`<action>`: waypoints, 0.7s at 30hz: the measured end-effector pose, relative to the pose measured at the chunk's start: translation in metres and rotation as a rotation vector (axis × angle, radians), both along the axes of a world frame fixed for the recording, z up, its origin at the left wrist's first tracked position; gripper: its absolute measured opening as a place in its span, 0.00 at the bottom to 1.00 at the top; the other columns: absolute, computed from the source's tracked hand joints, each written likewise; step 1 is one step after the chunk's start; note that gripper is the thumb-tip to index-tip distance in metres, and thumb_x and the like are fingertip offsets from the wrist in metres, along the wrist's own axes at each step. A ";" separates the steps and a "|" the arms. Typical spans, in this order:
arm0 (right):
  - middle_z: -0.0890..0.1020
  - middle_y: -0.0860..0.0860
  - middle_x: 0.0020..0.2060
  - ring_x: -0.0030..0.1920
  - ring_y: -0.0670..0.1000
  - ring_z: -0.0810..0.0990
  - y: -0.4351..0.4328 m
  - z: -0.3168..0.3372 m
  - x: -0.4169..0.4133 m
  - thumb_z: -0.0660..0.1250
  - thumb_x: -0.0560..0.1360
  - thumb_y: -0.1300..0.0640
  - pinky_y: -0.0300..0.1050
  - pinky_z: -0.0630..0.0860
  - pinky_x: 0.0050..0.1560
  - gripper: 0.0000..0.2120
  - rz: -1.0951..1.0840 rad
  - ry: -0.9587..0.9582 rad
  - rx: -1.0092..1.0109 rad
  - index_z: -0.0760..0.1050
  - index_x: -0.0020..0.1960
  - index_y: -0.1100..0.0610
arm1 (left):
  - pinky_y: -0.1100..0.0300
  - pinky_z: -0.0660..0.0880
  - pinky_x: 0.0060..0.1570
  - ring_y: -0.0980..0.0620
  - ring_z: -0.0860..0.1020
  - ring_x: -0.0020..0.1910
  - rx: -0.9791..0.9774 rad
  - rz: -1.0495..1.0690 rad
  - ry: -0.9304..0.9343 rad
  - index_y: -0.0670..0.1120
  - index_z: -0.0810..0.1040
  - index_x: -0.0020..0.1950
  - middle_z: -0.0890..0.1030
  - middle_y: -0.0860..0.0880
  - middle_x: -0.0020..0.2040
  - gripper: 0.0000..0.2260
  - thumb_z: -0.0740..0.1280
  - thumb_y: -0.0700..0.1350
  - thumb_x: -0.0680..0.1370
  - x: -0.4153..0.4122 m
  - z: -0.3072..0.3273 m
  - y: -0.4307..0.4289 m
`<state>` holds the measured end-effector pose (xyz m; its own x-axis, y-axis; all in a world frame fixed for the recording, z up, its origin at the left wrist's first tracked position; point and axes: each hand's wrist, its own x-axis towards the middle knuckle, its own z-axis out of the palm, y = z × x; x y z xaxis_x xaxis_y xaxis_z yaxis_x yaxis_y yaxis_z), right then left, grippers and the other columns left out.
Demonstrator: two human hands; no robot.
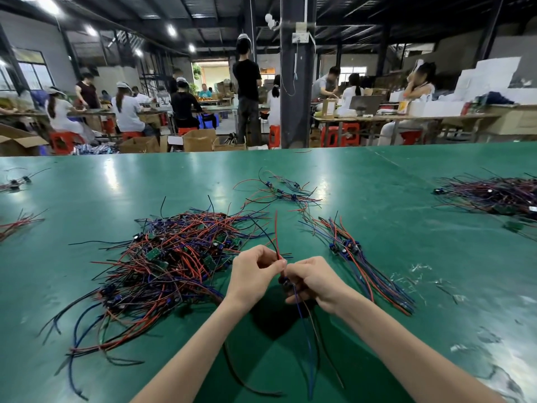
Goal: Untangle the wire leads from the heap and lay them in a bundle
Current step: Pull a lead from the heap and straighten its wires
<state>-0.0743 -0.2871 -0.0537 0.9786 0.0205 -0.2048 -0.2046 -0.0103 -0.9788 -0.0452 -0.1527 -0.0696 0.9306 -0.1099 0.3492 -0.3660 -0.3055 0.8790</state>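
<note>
A big tangled heap (162, 266) of red, blue and black wire leads with small green boards lies left of centre on the green table (377, 181). My left hand (254, 274) pinches the red and black leads of one piece (276, 237) that stick upward. My right hand (312, 282) grips the same piece lower down, at its small dark part; its blue and dark leads (305, 335) hang toward me. A straightened bundle (357, 263) lies to the right of my hands.
A smaller loose cluster of leads (286, 190) lies farther back. Another heap (494, 196) sits at the far right, and stray leads (17, 222) at the left edge. Wire scraps (418, 274) dot the table on the right. People work at benches beyond the table's far edge.
</note>
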 end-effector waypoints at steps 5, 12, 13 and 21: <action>0.70 0.53 0.22 0.20 0.48 0.70 0.002 0.000 0.002 0.64 0.73 0.69 0.41 0.76 0.23 0.12 -0.012 -0.020 0.030 0.71 0.31 0.63 | 0.67 0.73 0.35 0.61 0.74 0.29 -0.001 0.027 -0.045 0.45 0.80 0.36 0.80 0.51 0.31 0.06 0.76 0.41 0.70 0.003 0.001 0.002; 0.71 0.56 0.27 0.20 0.50 0.73 0.009 0.001 -0.003 0.66 0.72 0.68 0.39 0.73 0.21 0.02 0.062 -0.042 0.003 0.74 0.41 0.66 | 0.67 0.70 0.30 0.57 0.70 0.27 -0.383 0.040 0.181 0.44 0.81 0.33 0.81 0.47 0.31 0.08 0.73 0.40 0.72 0.011 0.003 0.011; 0.71 0.57 0.27 0.20 0.50 0.72 0.009 0.002 -0.003 0.66 0.72 0.68 0.38 0.72 0.20 0.02 0.064 -0.047 -0.003 0.74 0.41 0.66 | 0.67 0.70 0.31 0.57 0.71 0.27 -0.367 0.050 0.169 0.45 0.81 0.33 0.81 0.47 0.31 0.08 0.74 0.40 0.72 0.012 0.003 0.012; 0.69 0.50 0.17 0.15 0.48 0.67 0.007 -0.002 -0.005 0.65 0.72 0.67 0.35 0.67 0.17 0.12 0.066 -0.079 -0.073 0.71 0.30 0.64 | 0.71 0.70 0.34 0.63 0.73 0.28 0.042 0.102 -0.146 0.47 0.79 0.35 0.79 0.55 0.30 0.07 0.75 0.43 0.71 0.014 0.001 0.015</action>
<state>-0.0789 -0.2801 -0.0562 0.9887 0.0735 -0.1309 -0.1239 -0.0926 -0.9880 -0.0317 -0.1372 -0.0683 0.8775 -0.0346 0.4784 -0.4537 -0.3834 0.8045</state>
